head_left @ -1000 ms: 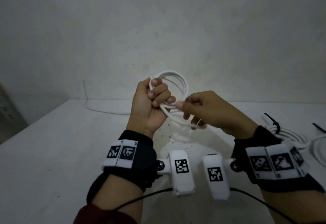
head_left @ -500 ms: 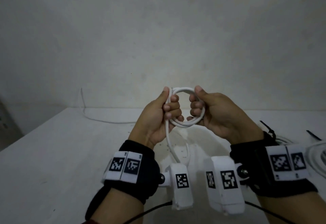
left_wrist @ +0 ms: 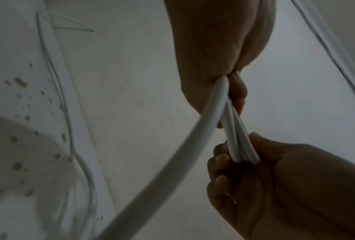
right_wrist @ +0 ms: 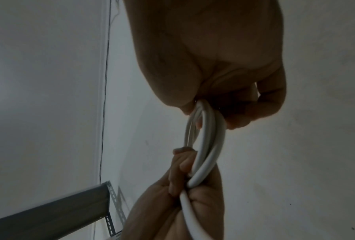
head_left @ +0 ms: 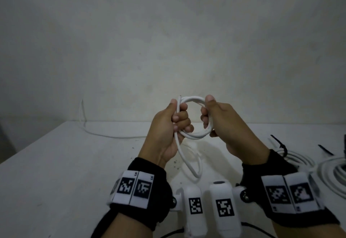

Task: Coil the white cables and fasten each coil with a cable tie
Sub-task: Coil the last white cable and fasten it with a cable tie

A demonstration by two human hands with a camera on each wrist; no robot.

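Since the moment before, both my hands had stayed closed on the coil while it spread a little wider between them, the loop now rounder than half a second earlier. That coil of smooth white round cable (head_left: pixel 192 118) hung in the air above the white table (head_left: pixel 56 163), held upright, facing me. My left hand (head_left: pixel 168 127) gripped its left side with fingers curled round the bundled strands, thumb up along them, and the cut end of the cable (head_left: pixel 180 97) poked out just above my knuckles. My right hand (head_left: pixel 222 125) gripped the right side likewise, thumb on top of the arc and fingers wrapped through the loop. From under my left fist a loose tail of the same cable (head_left: pixel 189 161) dropped in a long bend toward the tabletop, between my wrists. The left wrist view showed that tail (left_wrist: pixel 172 162) leaving my fist and the strands (left_wrist: pixel 240 142) running across into my right hand (left_wrist: pixel 285 186). The right wrist view showed the strands (right_wrist: pixel 205 142) passing from my right hand (right_wrist: pixel 213 56) down into my left hand (right_wrist: pixel 182 203).

Off to my right on the table lay other white cable coils (head_left: pixel 299 163), one of them bound with a black plastic cable tie (head_left: pixel 280 145), and a loose black tie (head_left: pixel 325 149) beside them. Another thin white cable (head_left: pixel 104 134) trailed along the far edge of the table and up the grey wall (head_left: pixel 168 41).
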